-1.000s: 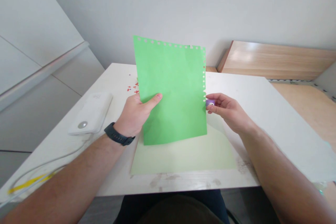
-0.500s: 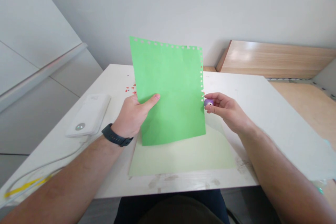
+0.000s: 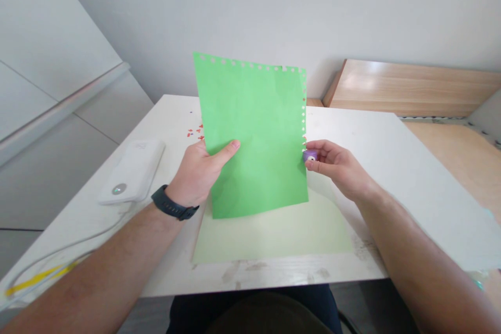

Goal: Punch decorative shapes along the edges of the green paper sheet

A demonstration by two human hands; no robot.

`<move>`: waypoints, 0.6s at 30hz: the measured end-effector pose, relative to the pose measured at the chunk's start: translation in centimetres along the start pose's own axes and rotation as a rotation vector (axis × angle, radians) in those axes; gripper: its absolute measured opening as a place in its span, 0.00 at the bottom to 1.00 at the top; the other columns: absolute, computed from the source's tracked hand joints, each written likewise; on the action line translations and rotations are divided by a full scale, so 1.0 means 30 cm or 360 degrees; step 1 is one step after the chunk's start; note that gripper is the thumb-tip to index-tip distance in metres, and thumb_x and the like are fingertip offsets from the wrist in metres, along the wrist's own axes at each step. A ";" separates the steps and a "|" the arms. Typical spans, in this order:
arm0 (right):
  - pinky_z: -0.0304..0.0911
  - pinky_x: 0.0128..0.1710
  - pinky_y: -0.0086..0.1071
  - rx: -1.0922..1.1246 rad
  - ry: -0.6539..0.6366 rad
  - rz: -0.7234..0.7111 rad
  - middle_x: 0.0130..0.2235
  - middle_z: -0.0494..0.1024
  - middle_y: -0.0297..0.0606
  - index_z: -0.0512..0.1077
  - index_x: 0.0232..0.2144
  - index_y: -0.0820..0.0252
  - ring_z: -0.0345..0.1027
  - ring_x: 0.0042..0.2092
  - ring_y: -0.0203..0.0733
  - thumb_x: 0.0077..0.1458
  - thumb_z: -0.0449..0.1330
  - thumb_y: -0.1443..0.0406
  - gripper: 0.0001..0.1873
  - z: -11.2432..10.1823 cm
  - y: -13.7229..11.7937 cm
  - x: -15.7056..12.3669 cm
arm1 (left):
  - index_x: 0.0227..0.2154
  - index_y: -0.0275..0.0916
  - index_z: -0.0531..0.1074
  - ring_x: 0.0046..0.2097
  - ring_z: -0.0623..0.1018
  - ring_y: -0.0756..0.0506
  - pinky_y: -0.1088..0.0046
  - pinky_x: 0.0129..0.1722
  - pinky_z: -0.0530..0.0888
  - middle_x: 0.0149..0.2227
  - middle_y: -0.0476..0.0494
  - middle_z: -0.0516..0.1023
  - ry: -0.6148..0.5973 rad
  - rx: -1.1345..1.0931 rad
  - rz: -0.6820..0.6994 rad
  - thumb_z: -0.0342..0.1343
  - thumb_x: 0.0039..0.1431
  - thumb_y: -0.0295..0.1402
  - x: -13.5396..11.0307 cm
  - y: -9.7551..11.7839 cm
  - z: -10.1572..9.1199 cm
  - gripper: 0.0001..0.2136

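My left hand (image 3: pixel 201 167) grips a sheet of green paper (image 3: pixel 258 120) by its left edge, thumb on the near face and the other fingers hidden behind. The sheet is held up off the table, with a row of punched holes along its top edge and more down the upper part of its right edge. At the right edge my right hand (image 3: pixel 332 162) is closed on a small purple craft punch (image 3: pixel 310 156), which sits against the paper's edge just below the lowest holes. Small red paper bits (image 3: pixel 194 130) lie on the table behind the sheet.
Under the green sheet a pale mat (image 3: pixel 274 242) lies on the white table (image 3: pixel 368 156). To the left rests a white power bank (image 3: pixel 133 172) with a cable, and near it a yellow strip (image 3: pixel 39 276). A wooden panel (image 3: pixel 415 88) stands at the back right.
The purple punch now sits slightly lower and further over the paper's right edge. The sheet's right edge has shifted a little to the right. My left hand has hardly moved.
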State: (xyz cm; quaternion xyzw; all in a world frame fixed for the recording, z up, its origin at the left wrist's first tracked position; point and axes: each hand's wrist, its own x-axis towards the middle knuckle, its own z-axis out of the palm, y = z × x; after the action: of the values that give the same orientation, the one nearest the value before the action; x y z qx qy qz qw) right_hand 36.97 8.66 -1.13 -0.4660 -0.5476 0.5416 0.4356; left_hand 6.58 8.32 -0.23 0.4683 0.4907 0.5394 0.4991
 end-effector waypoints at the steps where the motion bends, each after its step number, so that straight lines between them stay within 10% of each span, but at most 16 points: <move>1: 0.66 0.49 0.41 0.0014 0.0010 0.0011 0.42 0.81 0.37 0.78 0.47 0.56 0.72 0.43 0.42 0.46 0.79 0.59 0.26 0.002 0.003 0.001 | 0.57 0.42 0.80 0.64 0.77 0.30 0.48 0.64 0.76 0.61 0.40 0.80 0.0001 -0.0005 -0.0002 0.72 0.57 0.45 0.000 0.001 0.000 0.27; 18: 0.64 0.45 0.38 0.0245 -0.0070 0.0147 0.39 0.82 0.35 0.78 0.44 0.56 0.72 0.40 0.40 0.48 0.78 0.60 0.22 0.019 0.015 0.002 | 0.57 0.41 0.79 0.64 0.77 0.31 0.47 0.65 0.74 0.62 0.40 0.80 -0.0037 -0.0027 0.0046 0.71 0.58 0.46 -0.006 0.005 0.010 0.26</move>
State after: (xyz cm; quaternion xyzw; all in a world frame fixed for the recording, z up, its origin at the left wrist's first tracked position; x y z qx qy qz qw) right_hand 36.40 8.60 -1.60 -0.4438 -0.4917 0.6116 0.4326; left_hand 6.87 8.15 -0.04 0.4772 0.4734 0.5452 0.5010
